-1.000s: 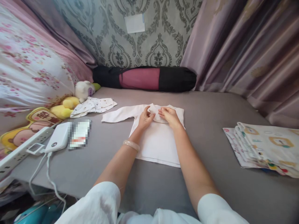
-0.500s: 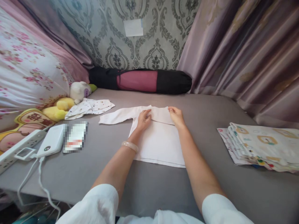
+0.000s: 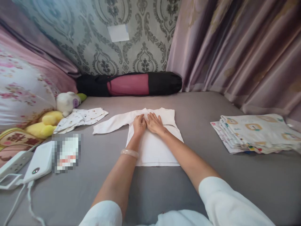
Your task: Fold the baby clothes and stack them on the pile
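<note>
Landmark for all positions: the white shirt (image 3: pixel 154 147), lying flat on the grey bed (image 3: pixel 211 179), mid-frame.

- Far left of the shirt: power strip (image 3: pixel 9 161), white power bank (image 3: pixel 39 161) with a cable, then a blurred flat item (image 3: pixel 66 153).
- Left of the shirt and further back: yellow plush (image 3: pixel 45 124), white plush (image 3: pixel 67 102), and a spotted garment (image 3: pixel 81 116) spread loosely. The shirt's one outstretched sleeve points towards the spotted garment without touching it.
- Behind the shirt, against the wall: a long black bag (image 3: pixel 164 83). A pink roll (image 3: pixel 128 84) inside shows through its middle section and fills it. Both ends are dark, so I cannot tell their contents.
- On the shirt, upper chest: left hand (image 3: pixel 139 123), fingers bent slightly, resting on the cloth and gripping nothing. It has a pale bracelet (image 3: pixel 129 153) on the wrist. The right hand (image 3: pixel 154 121) touches it, palm down, fingers straight and spread, pressing on the cloth and holding nothing.
- Right of the shirt, well apart: folded stack of printed cloths (image 3: pixel 256 133).
</note>
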{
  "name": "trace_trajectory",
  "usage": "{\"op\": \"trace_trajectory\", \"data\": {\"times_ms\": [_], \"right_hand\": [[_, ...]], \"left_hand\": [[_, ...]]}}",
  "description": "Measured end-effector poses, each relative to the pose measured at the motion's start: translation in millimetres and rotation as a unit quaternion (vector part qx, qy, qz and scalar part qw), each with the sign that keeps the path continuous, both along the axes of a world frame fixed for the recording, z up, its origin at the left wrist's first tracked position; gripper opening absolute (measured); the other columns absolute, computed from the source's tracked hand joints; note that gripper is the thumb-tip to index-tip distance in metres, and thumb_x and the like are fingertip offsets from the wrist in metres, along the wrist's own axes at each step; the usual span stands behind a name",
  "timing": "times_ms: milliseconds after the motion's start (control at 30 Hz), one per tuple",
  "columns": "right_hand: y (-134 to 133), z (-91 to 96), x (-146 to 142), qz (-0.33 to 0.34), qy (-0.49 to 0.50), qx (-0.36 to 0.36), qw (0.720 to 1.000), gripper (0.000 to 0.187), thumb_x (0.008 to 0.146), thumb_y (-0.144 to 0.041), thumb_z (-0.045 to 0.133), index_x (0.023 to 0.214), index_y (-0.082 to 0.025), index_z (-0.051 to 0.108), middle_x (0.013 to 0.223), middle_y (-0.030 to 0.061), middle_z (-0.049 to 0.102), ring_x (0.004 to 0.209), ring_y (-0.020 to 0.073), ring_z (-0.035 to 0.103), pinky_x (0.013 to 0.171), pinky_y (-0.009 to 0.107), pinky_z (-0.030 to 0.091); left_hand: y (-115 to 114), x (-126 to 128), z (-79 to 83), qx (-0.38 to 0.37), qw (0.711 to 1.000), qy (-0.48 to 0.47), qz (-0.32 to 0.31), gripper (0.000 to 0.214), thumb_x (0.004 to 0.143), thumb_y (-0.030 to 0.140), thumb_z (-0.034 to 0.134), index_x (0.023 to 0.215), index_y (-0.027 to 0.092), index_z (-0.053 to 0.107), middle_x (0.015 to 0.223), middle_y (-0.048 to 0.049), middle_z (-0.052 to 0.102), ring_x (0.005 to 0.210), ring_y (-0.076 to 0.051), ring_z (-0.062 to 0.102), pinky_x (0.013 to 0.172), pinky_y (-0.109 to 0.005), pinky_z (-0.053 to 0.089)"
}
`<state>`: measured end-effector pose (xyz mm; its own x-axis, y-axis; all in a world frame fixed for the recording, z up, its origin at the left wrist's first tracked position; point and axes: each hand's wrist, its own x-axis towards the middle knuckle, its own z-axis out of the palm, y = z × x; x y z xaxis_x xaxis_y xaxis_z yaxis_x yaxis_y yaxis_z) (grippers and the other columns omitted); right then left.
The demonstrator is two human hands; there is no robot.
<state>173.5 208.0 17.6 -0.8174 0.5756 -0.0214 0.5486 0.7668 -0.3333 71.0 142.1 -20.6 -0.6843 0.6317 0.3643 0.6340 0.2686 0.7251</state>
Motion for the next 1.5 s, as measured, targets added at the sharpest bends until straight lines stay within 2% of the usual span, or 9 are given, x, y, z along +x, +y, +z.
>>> {"op": "trace_trajectory", "data": {"times_ms": [167, 333, 500, 633, 767, 1033, 1200, 1333, 1500], "right_hand": [[-1, -5.4, 6, -0.012, -0.003, 0.012, 1.0, 0.063, 0.1, -0.041, 0.018, 0.151, -0.007, 0.025, 0.16, 0.0117, 0.015, 0.148, 0.0229, 0.009, 0.118, 0.046, 0.004], [11, -11.3, 16, -0.082, -0.002, 0.025, 0.996, 0.069, 0.099, -0.046, 0.019, 0.151, -0.001, 0.021, 0.16, 0.0159, 0.014, 0.148, 0.0256, 0.008, 0.118, 0.047, 0.003], [32, -11.5, 33, -0.152, -0.025, 0.033, 0.987, 0.068, 0.099, -0.042, 0.023, 0.151, 0.002, 0.021, 0.16, 0.0181, 0.013, 0.147, 0.0276, 0.008, 0.118, 0.046, 0.004], [44, -9.8, 43, -0.169, -0.037, 0.037, 0.984, 0.067, 0.098, -0.039, 0.024, 0.15, 0.004, 0.021, 0.16, 0.0182, 0.014, 0.147, 0.0279, 0.008, 0.118, 0.042, 0.004], [53, -10.3, 49, -0.189, -0.036, 0.049, 0.98, 0.067, 0.098, -0.039, 0.023, 0.15, 0.003, 0.021, 0.159, 0.0183, 0.015, 0.147, 0.0286, 0.009, 0.118, 0.047, 0.007], [61, -16.1, 51, -0.204, -0.02, 0.047, 0.978, 0.068, 0.097, -0.041, 0.026, 0.149, 0.003, 0.022, 0.159, 0.0201, 0.014, 0.146, 0.0304, 0.011, 0.116, 0.046, 0.013], [70, -14.7, 54, -0.24, 0.005, 0.058, 0.969, 0.064, 0.096, -0.039, 0.034, 0.146, 0.001, 0.031, 0.152, 0.025, 0.03, 0.14, 0.034, 0.026, 0.113, 0.046, 0.019], [85, -5.7, 58, -0.265, 0.045, 0.035, 0.963, 0.049, 0.094, -0.033, 0.039, 0.134, -0.005, 0.046, 0.135, 0.022, 0.051, 0.127, 0.0319, 0.043, 0.105, 0.045, 0.031], [109, 1.1, 59, -0.363, 0.087, -0.001, 0.928, 0.039, 0.095, -0.027, 0.038, 0.119, -0.004, 0.059, 0.125, 0.0261, 0.054, 0.123, 0.0336, 0.047, 0.1, 0.048, 0.035]], "left_hand": [[1, 1, -0.7, -0.035, 0.999, 0.018, 0.015, 0.039, 0.085, 0.019, 0.042, 0.115, 0.012, 0.066, 0.111, -0.0162, 0.065, 0.104, -0.028, 0.06, 0.095, -0.043, 0.045], [0, 1, -2.5, -0.034, 0.999, 0.036, 0.016, 0.039, 0.085, 0.018, 0.041, 0.114, 0.014, 0.066, 0.107, -0.0158, 0.065, 0.104, -0.028, 0.06, 0.096, -0.043, 0.044], [1, 1, -3.0, -0.027, 0.999, 0.026, 0.024, 0.038, 0.083, 0.018, 0.043, 0.112, 0.017, 0.068, 0.103, -0.0127, 0.065, 0.101, -0.027, 0.06, 0.096, -0.042, 0.044], [1, 1, -0.9, -0.04, 0.999, 0.021, 0.022, 0.039, 0.083, 0.019, 0.043, 0.113, 0.016, 0.068, 0.104, -0.0135, 0.064, 0.101, -0.028, 0.06, 0.096, -0.042, 0.044], [0, 2, 0.9, -0.048, 0.998, 0.022, 0.017, 0.04, 0.084, 0.02, 0.043, 0.115, 0.014, 0.067, 0.106, -0.0154, 0.063, 0.102, -0.029, 0.059, 0.096, -0.044, 0.043], [-1, 2, -0.6, -0.037, 0.999, 0.031, 0.022, 0.037, 0.083, 0.02, 0.044, 0.111, 0.018, 0.068, 0.1, -0.0117, 0.063, 0.101, -0.028, 0.059, 0.096, -0.041, 0.043], [-1, 3, 0.3, -0.04, 0.998, 0.034, 0.031, 0.034, 0.084, 0.021, 0.046, 0.11, 0.018, 0.068, 0.1, -0.0128, 0.06, 0.102, -0.029, 0.056, 0.097, -0.042, 0.042], [-1, 6, 0.8, -0.042, 0.998, 0.036, 0.041, 0.033, 0.085, 0.026, 0.05, 0.11, 0.015, 0.068, 0.113, -0.0168, 0.054, 0.107, -0.031, 0.053, 0.1, -0.045, 0.04], [-2, 11, 2.2, -0.012, 0.997, 0.051, 0.057, 0.029, 0.085, 0.028, 0.052, 0.107, 0.018, 0.067, 0.131, -0.0154, 0.046, 0.115, -0.032, 0.048, 0.103, -0.046, 0.037]]}}
